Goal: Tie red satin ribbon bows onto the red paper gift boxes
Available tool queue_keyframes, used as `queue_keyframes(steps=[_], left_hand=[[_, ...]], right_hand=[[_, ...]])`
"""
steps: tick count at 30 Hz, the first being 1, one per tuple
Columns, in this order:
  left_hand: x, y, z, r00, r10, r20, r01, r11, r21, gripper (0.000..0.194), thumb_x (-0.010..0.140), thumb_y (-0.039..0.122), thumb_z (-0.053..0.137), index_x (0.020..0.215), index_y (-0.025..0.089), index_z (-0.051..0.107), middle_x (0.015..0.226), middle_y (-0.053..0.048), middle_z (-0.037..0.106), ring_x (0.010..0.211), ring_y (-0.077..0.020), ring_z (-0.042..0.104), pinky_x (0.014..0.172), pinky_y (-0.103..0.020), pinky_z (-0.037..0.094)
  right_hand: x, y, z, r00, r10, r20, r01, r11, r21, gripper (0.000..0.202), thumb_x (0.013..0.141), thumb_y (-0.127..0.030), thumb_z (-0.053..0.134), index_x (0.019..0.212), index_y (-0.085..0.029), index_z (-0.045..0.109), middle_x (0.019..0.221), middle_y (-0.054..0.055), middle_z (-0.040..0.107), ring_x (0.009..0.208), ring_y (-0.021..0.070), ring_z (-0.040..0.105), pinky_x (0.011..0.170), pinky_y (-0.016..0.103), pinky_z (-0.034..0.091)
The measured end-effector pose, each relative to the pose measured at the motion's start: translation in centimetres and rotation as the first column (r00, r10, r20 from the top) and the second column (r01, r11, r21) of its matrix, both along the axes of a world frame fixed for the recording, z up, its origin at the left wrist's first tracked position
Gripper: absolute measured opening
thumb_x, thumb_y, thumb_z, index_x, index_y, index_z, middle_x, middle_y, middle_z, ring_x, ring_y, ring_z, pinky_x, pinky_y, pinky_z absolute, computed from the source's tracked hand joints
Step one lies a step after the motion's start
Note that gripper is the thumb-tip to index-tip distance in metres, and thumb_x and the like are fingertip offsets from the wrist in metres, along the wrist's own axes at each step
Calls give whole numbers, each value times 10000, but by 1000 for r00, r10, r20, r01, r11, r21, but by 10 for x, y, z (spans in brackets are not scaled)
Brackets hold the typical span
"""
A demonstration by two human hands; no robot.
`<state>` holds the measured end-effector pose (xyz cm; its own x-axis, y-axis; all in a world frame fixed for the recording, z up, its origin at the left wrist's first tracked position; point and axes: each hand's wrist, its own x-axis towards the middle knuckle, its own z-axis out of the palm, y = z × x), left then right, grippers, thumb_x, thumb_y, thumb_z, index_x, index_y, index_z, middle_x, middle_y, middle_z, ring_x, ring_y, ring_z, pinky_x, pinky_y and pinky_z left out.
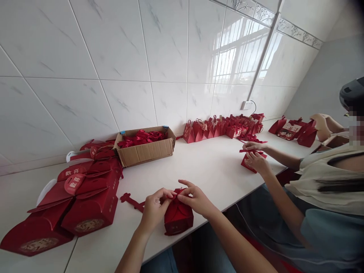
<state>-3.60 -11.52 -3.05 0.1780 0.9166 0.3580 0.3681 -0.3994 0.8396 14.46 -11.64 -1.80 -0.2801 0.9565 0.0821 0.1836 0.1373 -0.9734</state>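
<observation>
A small red gift box stands near the front edge of the white table, between my two hands. Above its left side, my left hand is closed, pinching a thin red ribbon at the box top. From the right, my right hand pinches the ribbon with thumb and forefinger, other fingers raised. The ribbon's exact shape is mostly hidden by my fingers. Just left of my left hand, a flat red strip with a flower-shaped end lies on the table.
Large red boxes crowd the left. Behind stands a cardboard box of red ribbons. Small red bags line the wall, and more red boxes stand far right. A co-worker's hands handle another red box on the right.
</observation>
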Motion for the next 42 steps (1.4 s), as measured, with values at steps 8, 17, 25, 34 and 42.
queue_keyframes(steps=[8,17,25,34,42], left_hand=[[4,10,-3,999,-34,-2,34,999,18,35,810,211,523,776,203,532,817,-28,681,785,-163,656,743,-297,531],[-5,-8,0,986,11,-164,-7,1000,27,122,837,302,569,913,222,620,910,-31,674,863,-182,626,797,-320,510],[-9,2,-4,993,-62,-100,63,998,12,141,837,313,575,847,231,689,895,-30,680,865,-178,654,782,-288,534],[-8,1,-6,994,-19,-104,22,999,27,137,819,297,579,822,212,688,951,-57,689,931,-198,655,847,-306,527],[-9,0,13,978,-102,-181,98,995,-32,119,843,274,530,838,221,637,913,-23,680,881,-178,640,813,-289,520]], right_hand=[[-10,-2,-7,984,-31,-174,15,996,-93,449,730,-595,634,694,-153,707,1416,141,438,1372,309,287,1031,424,308],[-26,-11,-19,949,-246,-199,231,968,-96,355,755,-525,639,739,-190,757,1358,118,503,1307,297,391,1020,402,350],[-18,-20,-15,976,-213,-49,208,975,-78,308,828,-475,575,760,-241,764,1270,87,595,1317,280,386,1055,434,309],[-8,-21,-10,967,-250,52,249,968,30,196,835,-338,559,842,-241,730,1148,74,663,1148,276,539,989,456,364],[4,-13,2,917,-260,303,155,931,332,153,792,-134,550,920,-213,575,893,19,684,874,204,612,907,454,358]])
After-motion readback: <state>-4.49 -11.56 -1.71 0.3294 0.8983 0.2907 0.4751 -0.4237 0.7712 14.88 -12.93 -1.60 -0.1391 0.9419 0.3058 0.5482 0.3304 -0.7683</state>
